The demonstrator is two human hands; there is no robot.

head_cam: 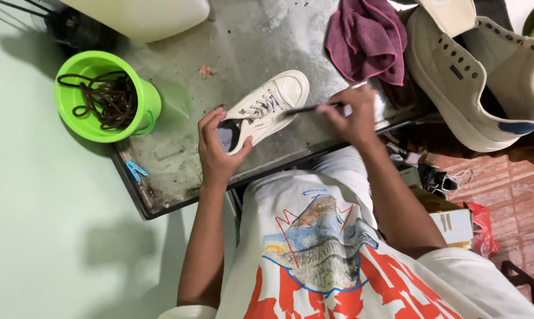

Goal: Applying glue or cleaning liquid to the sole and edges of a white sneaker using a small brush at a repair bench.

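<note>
A cream sneaker (pixel 265 110) is steadied at its heel by the left hand (pixel 218 147), tilted on the table (pixel 178 159) so its side is exposed. A thin dark tool (pixel 311 108), pinched in the right hand (pixel 354 115), touches the sneaker beside the laces. Left of the sneaker, a green bucket (pixel 104 97) keeps removed laces.

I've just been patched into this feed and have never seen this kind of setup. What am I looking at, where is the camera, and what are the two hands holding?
This is one picture from a camera worn on a person's head, looking down at their own bare hands; there is no machine. The left hand grips the heel of a cream sneaker lying on a worn metal tray. The right hand holds a thin dark tool, probably a brush, against its laces. Also there: a green bucket holding dark laces, a purple cloth, and a larger cream sneaker.
</note>
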